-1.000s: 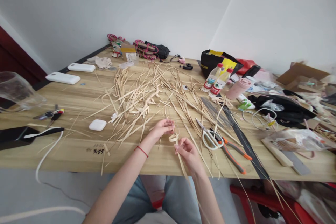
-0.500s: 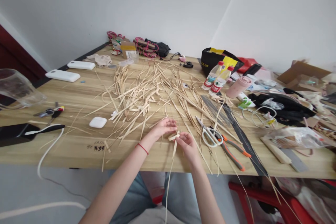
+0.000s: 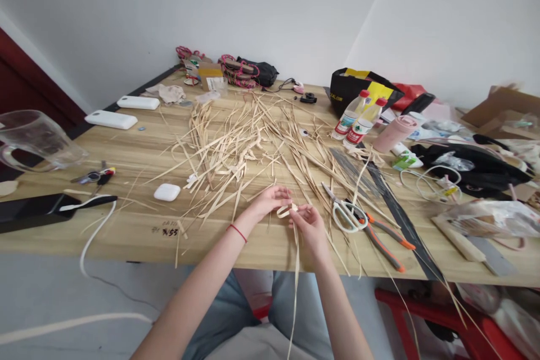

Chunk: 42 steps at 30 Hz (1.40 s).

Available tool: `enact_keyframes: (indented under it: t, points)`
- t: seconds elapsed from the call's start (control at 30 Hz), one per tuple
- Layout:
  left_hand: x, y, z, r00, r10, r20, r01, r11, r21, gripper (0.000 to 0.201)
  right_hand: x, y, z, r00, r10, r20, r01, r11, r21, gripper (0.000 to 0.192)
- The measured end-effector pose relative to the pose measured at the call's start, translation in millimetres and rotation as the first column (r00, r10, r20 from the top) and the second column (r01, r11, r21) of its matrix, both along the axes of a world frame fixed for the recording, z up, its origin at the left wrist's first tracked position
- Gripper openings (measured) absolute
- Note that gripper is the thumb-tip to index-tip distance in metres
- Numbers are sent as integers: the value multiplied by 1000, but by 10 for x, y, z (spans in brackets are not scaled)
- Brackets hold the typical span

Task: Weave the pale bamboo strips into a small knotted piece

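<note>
Both hands meet near the front edge of the worktop [image 3: 126, 236], each pinching the same pale strip [image 3: 295, 253]. The left hand [image 3: 270, 199] grips its folded, looped upper end between thumb and fingers; the right hand [image 3: 310, 224], just at 4 o'clock of the left, pinches the strip right beside that fold. From the fold the strip's long tail hangs straight down toward 6 o'clock, over the worktop's edge and past the person's lap. A red band [image 3: 237, 232] circles the left wrist.

At 12 o'clock of the hands lies a loose heap of strips [image 3: 236, 146], spread wide across the middle of the worktop. At 3 o'clock, close to the right hand, rest white-handled scissors [image 3: 343, 211], with orange-handled pliers [image 3: 382, 239] just beyond them and partly under them. A long dark strip [image 3: 400, 219] runs toward 5 o'clock past the pliers. Two bottles [image 3: 358, 121] stand at 2 o'clock, well apart from the hands, beside a pink cup [image 3: 392, 134] lying on its side.

At 9 o'clock sits a small white case [image 3: 167, 192] — farther that way a white cable [image 3: 90, 236] droops off the edge, and a clear jug [image 3: 36, 140] stands at the far left
</note>
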State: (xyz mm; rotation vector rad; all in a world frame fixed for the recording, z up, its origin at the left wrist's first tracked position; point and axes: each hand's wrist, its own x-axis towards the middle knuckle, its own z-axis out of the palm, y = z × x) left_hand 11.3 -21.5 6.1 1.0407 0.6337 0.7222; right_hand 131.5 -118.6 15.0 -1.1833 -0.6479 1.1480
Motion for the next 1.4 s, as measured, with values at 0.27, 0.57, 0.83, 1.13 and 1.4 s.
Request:
enact_keyframes:
  t: [0.27, 0.57, 0.83, 1.13, 1.4]
  points:
    - [8, 14, -38, 998, 66, 4, -66, 996, 52, 39, -64, 19, 36, 988, -13, 155, 9, 1000, 22, 39]
    - [16, 13, -14, 996, 84, 8, -84, 996, -37, 43, -68, 18, -21, 943, -81, 321, 67, 996, 54, 35]
    - [10, 12, -17, 995, 99, -27, -101, 993, -66, 46, -99, 9, -77, 878, -148, 456, 122, 989, 86, 37]
    - [-22, 5, 20, 993, 101, -57, -101, 995, 5, 43, -135, 55, -90, 910, -175, 376, 155, 984, 82, 36]
    - [-85, 15, 93, 993, 49, -111, -44, 998, 45, 40, -149, 109, -42, 981, -175, 87, 175, 984, 5, 42]
